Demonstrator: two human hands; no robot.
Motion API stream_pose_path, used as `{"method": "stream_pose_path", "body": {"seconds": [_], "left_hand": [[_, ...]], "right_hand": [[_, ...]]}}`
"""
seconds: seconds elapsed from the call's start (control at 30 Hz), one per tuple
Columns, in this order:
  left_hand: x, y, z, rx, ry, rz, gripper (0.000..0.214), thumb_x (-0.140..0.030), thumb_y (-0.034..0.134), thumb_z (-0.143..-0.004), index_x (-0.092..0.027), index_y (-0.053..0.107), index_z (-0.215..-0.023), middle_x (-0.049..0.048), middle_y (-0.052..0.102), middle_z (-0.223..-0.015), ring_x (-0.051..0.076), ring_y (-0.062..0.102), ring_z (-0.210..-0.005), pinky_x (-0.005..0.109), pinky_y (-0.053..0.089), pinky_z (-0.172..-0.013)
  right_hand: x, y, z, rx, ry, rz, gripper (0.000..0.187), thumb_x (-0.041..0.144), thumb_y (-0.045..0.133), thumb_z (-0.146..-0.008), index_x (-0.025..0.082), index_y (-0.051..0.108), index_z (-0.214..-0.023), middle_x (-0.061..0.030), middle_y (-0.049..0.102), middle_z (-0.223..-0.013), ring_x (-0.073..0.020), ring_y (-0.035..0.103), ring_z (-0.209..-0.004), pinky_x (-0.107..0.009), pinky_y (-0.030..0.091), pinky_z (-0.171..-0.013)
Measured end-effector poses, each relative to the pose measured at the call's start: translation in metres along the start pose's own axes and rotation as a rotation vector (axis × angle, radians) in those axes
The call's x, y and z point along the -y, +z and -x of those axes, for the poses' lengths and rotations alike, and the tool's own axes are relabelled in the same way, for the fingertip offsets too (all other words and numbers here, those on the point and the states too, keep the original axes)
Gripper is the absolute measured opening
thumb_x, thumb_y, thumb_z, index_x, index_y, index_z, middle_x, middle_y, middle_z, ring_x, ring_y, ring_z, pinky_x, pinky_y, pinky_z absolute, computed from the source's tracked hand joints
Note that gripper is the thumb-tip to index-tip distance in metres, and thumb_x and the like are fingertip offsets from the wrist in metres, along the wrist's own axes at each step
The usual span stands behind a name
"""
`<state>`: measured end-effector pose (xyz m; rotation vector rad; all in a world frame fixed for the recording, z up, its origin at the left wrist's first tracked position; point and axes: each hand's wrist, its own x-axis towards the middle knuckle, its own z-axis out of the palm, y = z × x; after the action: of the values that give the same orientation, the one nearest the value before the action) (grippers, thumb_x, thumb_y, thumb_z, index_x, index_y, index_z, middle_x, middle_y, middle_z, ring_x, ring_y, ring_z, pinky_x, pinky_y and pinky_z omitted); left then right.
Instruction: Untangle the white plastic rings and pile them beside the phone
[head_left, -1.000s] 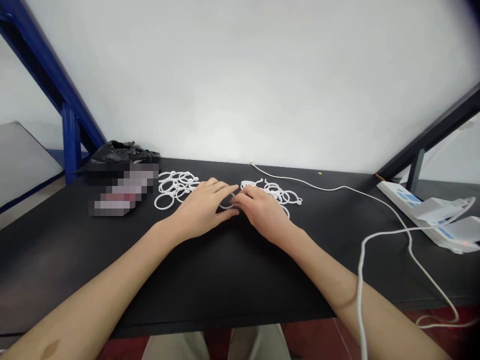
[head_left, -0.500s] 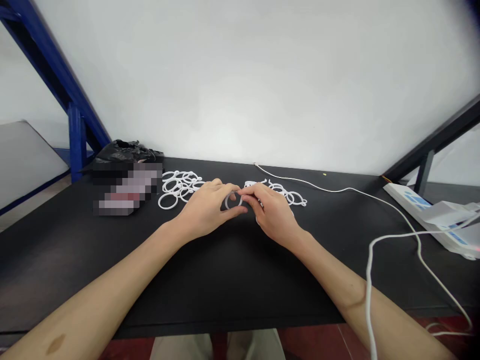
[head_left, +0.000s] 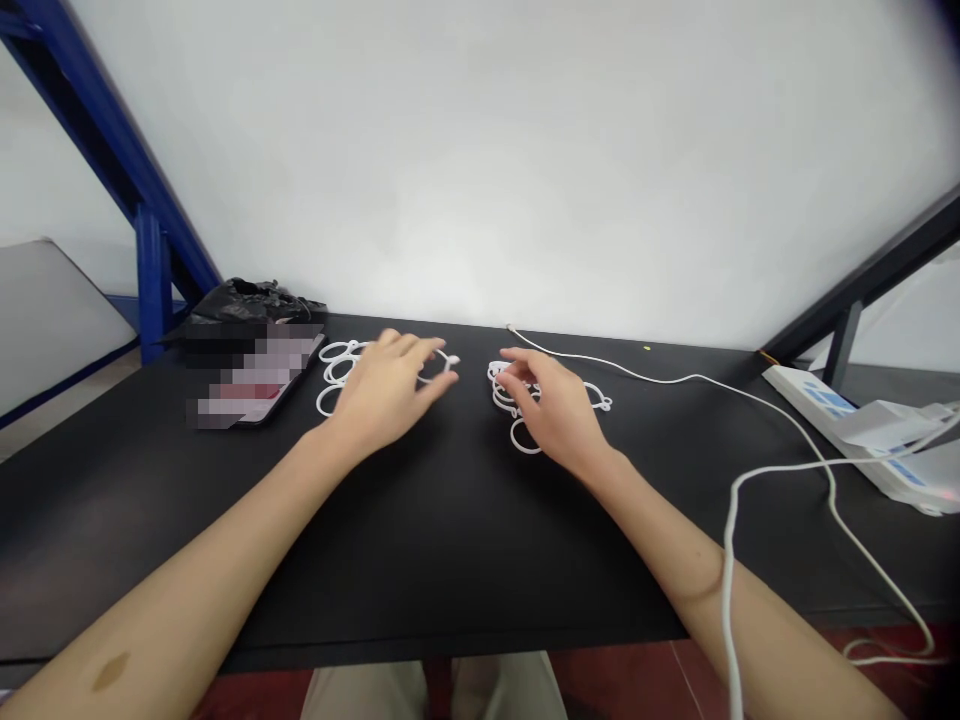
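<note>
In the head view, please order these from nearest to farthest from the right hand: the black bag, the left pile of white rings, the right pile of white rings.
1. Right pile of white rings: under the right hand, touching it.
2. Left pile of white rings: farther left, by the left hand.
3. Black bag: far left, near the wall.

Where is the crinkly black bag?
In the head view, the black bag lies at the far left of the black table, against the white wall, behind and left of the white rings under the left hand.
</note>
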<state>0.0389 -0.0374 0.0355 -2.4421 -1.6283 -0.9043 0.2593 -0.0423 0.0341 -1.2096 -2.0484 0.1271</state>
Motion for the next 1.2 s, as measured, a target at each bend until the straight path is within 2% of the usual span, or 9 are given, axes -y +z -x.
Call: {"method": "stream_pose_path", "body": {"seconds": [0.13, 0.23, 0.33, 0.43, 0.53, 0.63, 0.73, 0.97, 1.2], "left_hand": [[0.033, 0.001, -0.003, -0.038, -0.172, -0.193, 0.049, -0.045, 0.043, -0.094, -0.013, 0.059, -0.128, 0.0158, 0.066, -0.117, 0.038, 0.05, -0.11, 0.052, 0.042, -0.09], [0.044, 0.001, -0.002, -0.036, -0.233, -0.246, 0.051, -0.046, 0.042, -0.094, -0.013, 0.057, -0.129, 0.0181, 0.064, -0.122, 0.041, 0.048, -0.112, 0.055, 0.042, -0.089], [0.035, 0.0, -0.001, -0.066, -0.21, -0.229, 0.048, -0.043, 0.044, -0.093, -0.014, 0.058, -0.128, 0.0165, 0.064, -0.123, 0.039, 0.047, -0.114, 0.054, 0.042, -0.091], [0.012, 0.0, 0.001, -0.061, -0.068, -0.131, 0.041, -0.039, 0.045, -0.094, -0.015, 0.061, -0.124, 0.0126, 0.066, -0.118, 0.034, 0.049, -0.111, 0.051, 0.042, -0.093], [-0.011, 0.005, 0.004, 0.023, 0.12, 0.023, 0.035, -0.034, 0.047, -0.094, -0.017, 0.063, -0.12, 0.0091, 0.068, -0.113, 0.029, 0.05, -0.109, 0.046, 0.043, -0.096], [-0.022, 0.01, 0.009, 0.136, 0.208, 0.117, 0.031, -0.031, 0.05, -0.093, -0.019, 0.064, -0.117, 0.0074, 0.068, -0.11, 0.026, 0.052, -0.107, 0.044, 0.044, -0.097], [-0.022, 0.013, 0.011, 0.194, 0.218, 0.159, 0.029, -0.031, 0.05, -0.093, -0.02, 0.065, -0.115, 0.0067, 0.069, -0.107, 0.026, 0.053, -0.105, 0.044, 0.045, -0.097], [-0.019, 0.012, 0.01, 0.208, 0.194, 0.178, 0.028, -0.031, 0.05, -0.093, -0.018, 0.066, -0.111, 0.0069, 0.069, -0.105, 0.026, 0.053, -0.105, 0.043, 0.046, -0.095], [-0.019, 0.012, 0.011, 0.2, 0.182, 0.184, 0.026, -0.031, 0.048, -0.093, -0.02, 0.065, -0.109, 0.0062, 0.068, -0.105, 0.026, 0.053, -0.104, 0.044, 0.048, -0.093]], "right_hand": [[-0.014, -0.003, 0.001, 0.126, -0.005, 0.246, 0.023, 0.036, 0.063, -0.088, 0.021, 0.067, -0.104, -0.0092, 0.064, -0.1, -0.0288, 0.055, -0.102, -0.045, 0.048, -0.088], [-0.018, -0.002, 0.003, 0.186, -0.025, 0.305, 0.02, 0.03, 0.068, -0.084, 0.019, 0.066, -0.101, -0.0103, 0.06, -0.103, -0.0283, 0.052, -0.1, -0.045, 0.048, -0.087], [-0.017, 0.0, 0.004, 0.196, -0.051, 0.309, 0.01, 0.021, 0.062, -0.087, 0.018, 0.065, -0.096, -0.0109, 0.059, -0.103, -0.0267, 0.051, -0.097, -0.043, 0.048, -0.086], [-0.016, 0.0, 0.003, 0.195, -0.08, 0.306, 0.006, 0.015, 0.059, -0.087, 0.018, 0.064, -0.088, -0.0109, 0.058, -0.101, -0.0255, 0.05, -0.094, -0.043, 0.047, -0.086], [-0.015, 0.0, 0.003, 0.202, -0.108, 0.298, 0.007, 0.012, 0.059, -0.085, 0.018, 0.063, -0.084, -0.0104, 0.058, -0.101, -0.0247, 0.051, -0.094, -0.042, 0.046, -0.09], [-0.015, 0.001, 0.003, 0.189, -0.1, 0.3, 0.01, 0.019, 0.061, -0.087, 0.017, 0.063, -0.096, -0.011, 0.059, -0.102, -0.0258, 0.052, -0.096, -0.043, 0.046, -0.09], [-0.016, 0.002, 0.003, 0.183, -0.073, 0.345, 0.021, 0.024, 0.064, -0.086, 0.017, 0.062, -0.106, -0.0125, 0.059, -0.107, -0.028, 0.053, -0.098, -0.045, 0.047, -0.089], [-0.011, -0.001, 0.002, 0.242, -0.051, 0.332, 0.008, 0.021, 0.063, -0.088, 0.016, 0.061, -0.095, -0.0109, 0.059, -0.106, -0.0251, 0.057, -0.095, -0.041, 0.046, -0.087], [-0.003, -0.005, 0.003, 0.184, -0.072, 0.242, 0.007, 0.022, 0.06, -0.09, 0.018, 0.061, -0.097, -0.0087, 0.062, -0.1, -0.0233, 0.058, -0.093, -0.038, 0.046, -0.085]]}}
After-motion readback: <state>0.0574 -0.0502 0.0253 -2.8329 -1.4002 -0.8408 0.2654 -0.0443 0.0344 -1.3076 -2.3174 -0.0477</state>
